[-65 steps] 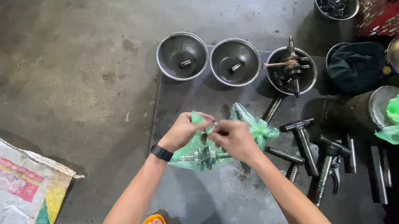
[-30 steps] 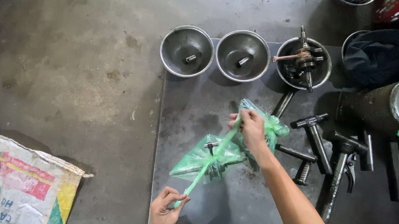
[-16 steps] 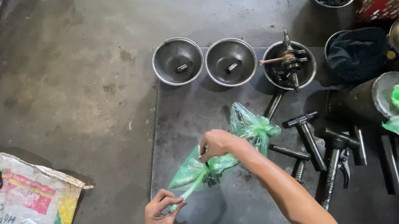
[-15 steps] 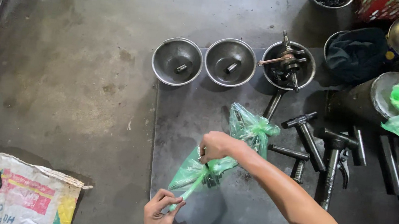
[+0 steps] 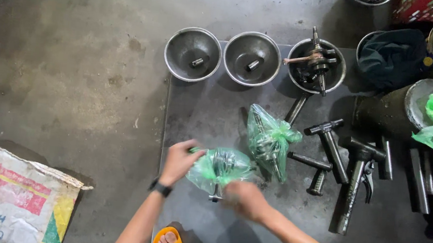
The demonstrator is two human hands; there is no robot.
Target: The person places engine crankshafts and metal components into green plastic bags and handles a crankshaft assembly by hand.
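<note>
both hands (image 5: 180, 160) (image 5: 245, 198) grip a green bag (image 5: 221, 167) holding a metal part; fingers closed on it

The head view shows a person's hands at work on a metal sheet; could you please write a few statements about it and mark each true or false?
1. Both hands are on a green bag holding a metal part. True: the left hand and right hand grip the green bag.
2. A second green bag lies beside it. True: second bag.
3. All three steel bowls are empty. False: the right bowl holds a crank assembly; the others hold small pieces.
4. The left wrist is bare. False: it wears a black band.
</note>
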